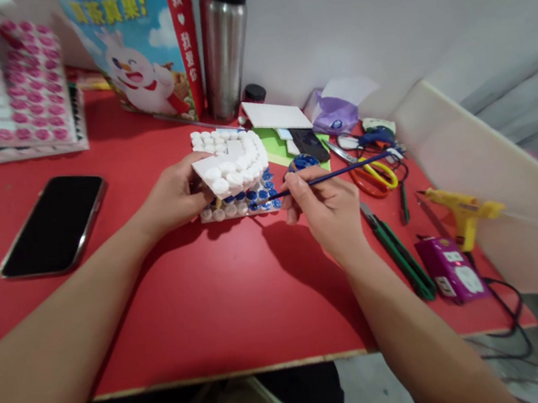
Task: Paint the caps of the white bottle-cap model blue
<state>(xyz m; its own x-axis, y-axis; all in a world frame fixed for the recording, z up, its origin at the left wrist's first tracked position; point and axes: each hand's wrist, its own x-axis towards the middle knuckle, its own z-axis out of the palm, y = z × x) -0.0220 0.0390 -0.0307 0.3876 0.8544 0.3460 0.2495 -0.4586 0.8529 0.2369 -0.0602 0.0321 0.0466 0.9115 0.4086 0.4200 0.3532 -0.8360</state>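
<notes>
My left hand (pixel 179 191) is closed on the left side of a small model (pixel 236 166) covered in rows of round white pieces, some of them painted blue. Between the thumb and fingers of my right hand (pixel 324 203) is a thin dark blue paintbrush (pixel 340 172). Its tip reaches the blue discs low on the model's right side. Just behind my right hand sits an open jar of blue paint (pixel 304 161), partly hidden by the fingers.
A phone (pixel 54 223) lies left, below a pink-dotted model (pixel 29 82). Behind stand a printed bag (pixel 141 59) and a steel bottle (pixel 224 40). To the right are scissors (pixel 371 176), a green cutter (pixel 401 252), a yellow glue gun (pixel 465 209) and a purple power box (pixel 453 268) with cables.
</notes>
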